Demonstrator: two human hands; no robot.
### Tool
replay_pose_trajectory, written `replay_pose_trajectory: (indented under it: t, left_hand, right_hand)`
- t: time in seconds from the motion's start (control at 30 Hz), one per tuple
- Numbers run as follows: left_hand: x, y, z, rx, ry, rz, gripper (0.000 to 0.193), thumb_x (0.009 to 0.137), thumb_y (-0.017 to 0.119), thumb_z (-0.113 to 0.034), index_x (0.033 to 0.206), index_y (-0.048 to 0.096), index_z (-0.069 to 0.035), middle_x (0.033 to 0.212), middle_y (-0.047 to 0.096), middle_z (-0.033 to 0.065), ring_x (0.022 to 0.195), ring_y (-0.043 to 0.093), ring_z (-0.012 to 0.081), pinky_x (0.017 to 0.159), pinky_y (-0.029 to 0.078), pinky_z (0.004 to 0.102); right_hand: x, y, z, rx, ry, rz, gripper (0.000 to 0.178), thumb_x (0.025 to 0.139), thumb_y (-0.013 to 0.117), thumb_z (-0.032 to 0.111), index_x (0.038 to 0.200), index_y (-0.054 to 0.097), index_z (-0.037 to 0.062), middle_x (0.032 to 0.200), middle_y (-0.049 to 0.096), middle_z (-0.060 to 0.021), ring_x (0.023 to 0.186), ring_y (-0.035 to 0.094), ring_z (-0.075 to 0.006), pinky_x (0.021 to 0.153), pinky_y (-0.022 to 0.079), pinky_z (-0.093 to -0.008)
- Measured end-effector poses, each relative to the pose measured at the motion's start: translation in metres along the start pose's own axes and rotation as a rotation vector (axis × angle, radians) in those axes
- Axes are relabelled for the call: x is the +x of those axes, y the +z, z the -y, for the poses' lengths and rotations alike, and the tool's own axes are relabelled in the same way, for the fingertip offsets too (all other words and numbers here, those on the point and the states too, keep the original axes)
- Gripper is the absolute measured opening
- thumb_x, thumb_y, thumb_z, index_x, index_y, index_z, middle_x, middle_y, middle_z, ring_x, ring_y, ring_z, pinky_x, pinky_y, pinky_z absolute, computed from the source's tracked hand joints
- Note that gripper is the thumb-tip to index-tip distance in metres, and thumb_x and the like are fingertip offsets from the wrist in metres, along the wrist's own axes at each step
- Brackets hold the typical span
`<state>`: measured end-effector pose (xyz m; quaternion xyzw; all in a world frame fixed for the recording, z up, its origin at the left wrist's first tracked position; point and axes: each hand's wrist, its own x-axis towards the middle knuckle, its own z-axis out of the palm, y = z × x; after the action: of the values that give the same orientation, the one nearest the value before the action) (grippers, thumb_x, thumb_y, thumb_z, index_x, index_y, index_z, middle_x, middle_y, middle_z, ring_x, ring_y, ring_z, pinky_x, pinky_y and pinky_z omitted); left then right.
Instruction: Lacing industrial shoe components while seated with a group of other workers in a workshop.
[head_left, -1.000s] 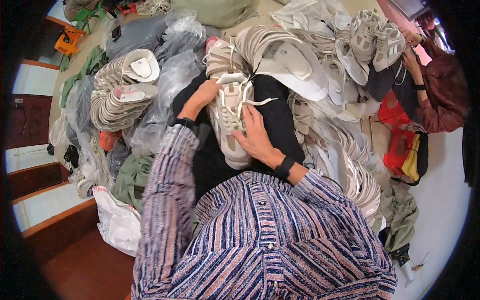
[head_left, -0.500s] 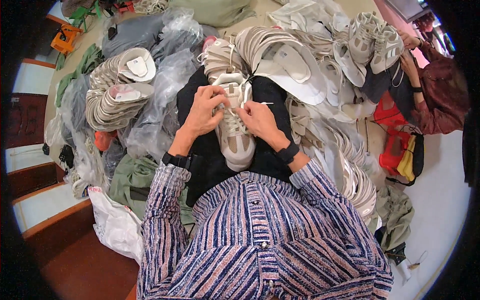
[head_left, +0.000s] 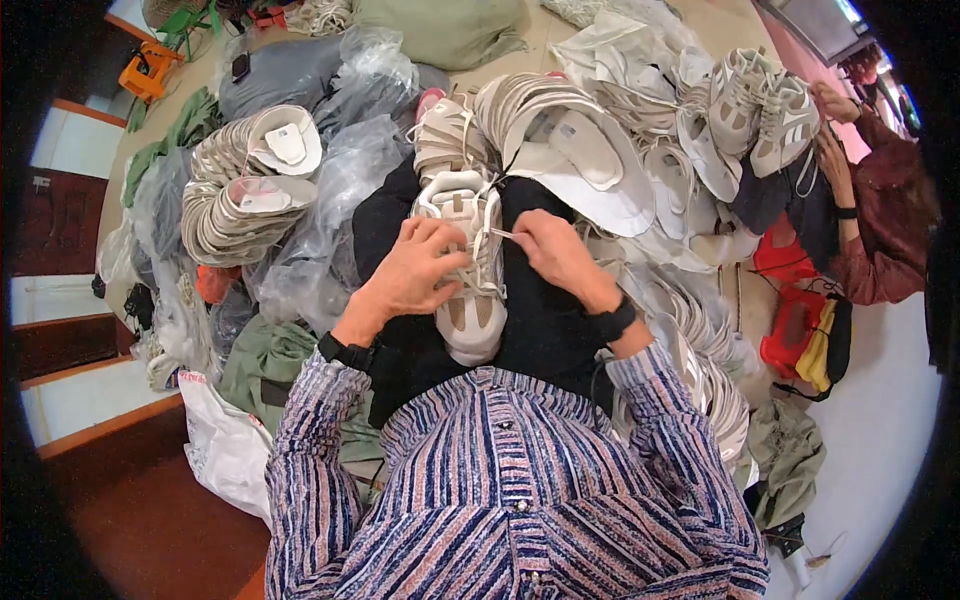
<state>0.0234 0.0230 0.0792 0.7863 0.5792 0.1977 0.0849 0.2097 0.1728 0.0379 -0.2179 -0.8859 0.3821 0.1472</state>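
A beige and white sneaker rests on my black-trousered lap, its toe toward me. My left hand grips its left side, fingers curled over the lacing and hiding part of it. My right hand is just right of the shoe, thumb and forefinger pinching a pale shoelace drawn out from the upper eyelets. Beyond the shoe's collar stand a row of nested beige uppers and a larger fanned stack of white-lined uppers.
More stacked uppers lie on plastic bags at the left. Two sneakers sit at the back right beside another person's hands. A red and yellow bag is on the right, a white plastic bag at lower left.
My right hand has moved right, away from the shoe, pulling the lace sideways. My left hand has slid slightly down toward the toe.
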Motion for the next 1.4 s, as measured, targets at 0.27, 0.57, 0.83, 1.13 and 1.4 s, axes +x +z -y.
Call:
replay_pose_trajectory:
  t: [0.27,0.57,0.83,1.13,1.4]
  left_hand:
    - [0.0,0.024,0.008,-0.034,-0.133,-0.071,0.016,0.075,0.055,-0.002,0.089,0.052,-0.007,0.089,0.052,0.0073,0.088,0.049,0.0263,0.084,0.034,0.0368]
    - [0.01,0.02,0.016,-0.07,-0.201,-0.349,0.018,0.073,0.059,-0.004,0.091,0.059,-0.007,0.101,0.056,0.0074,0.101,0.05,0.0265,0.087,0.033,0.0372]
    - [-0.015,0.046,0.042,-0.277,-0.301,-0.265,0.016,0.077,0.062,-0.013,0.089,0.055,-0.005,0.101,0.055,0.0116,0.099,0.05,0.0292,0.089,0.035,0.0373]
    - [0.013,0.02,0.047,0.135,-0.179,-0.028,0.015,0.068,0.063,-0.023,0.068,0.062,-0.008,0.073,0.061,0.015,0.063,0.057,0.0322,0.06,0.047,0.041]
    - [0.01,0.034,0.03,0.337,-0.197,0.041,0.016,0.073,0.056,-0.019,0.085,0.058,-0.008,0.094,0.054,0.0076,0.096,0.049,0.0271,0.081,0.035,0.0436]
  right_hand:
    - [-0.108,-0.134,-0.091,-0.602,0.294,-0.535,0.018,0.074,0.046,-0.002,0.09,0.051,0.0053,0.088,0.054,-0.0154,0.085,0.054,-0.036,0.07,0.044,-0.0433]
    - [-0.087,-0.075,-0.047,-0.516,0.158,-0.374,0.014,0.074,0.055,0.007,0.087,0.057,0.0028,0.086,0.057,-0.0179,0.083,0.054,-0.0342,0.072,0.045,-0.0416]
    - [0.016,0.027,0.005,-0.529,-0.268,0.0,0.016,0.079,0.058,0.022,0.077,0.058,0.0065,0.079,0.055,-0.0096,0.081,0.053,-0.0282,0.072,0.041,-0.0386]
    - [0.017,0.029,-0.002,-0.054,-0.104,-0.325,0.029,0.084,0.049,0.025,0.084,0.061,-0.0015,0.082,0.06,-0.0208,0.074,0.056,-0.0375,0.067,0.045,-0.0451]
    - [0.006,0.025,0.018,0.09,0.111,-0.116,0.025,0.079,0.06,0.026,0.084,0.066,0.002,0.076,0.064,-0.0153,0.07,0.062,-0.0302,0.064,0.048,-0.036]
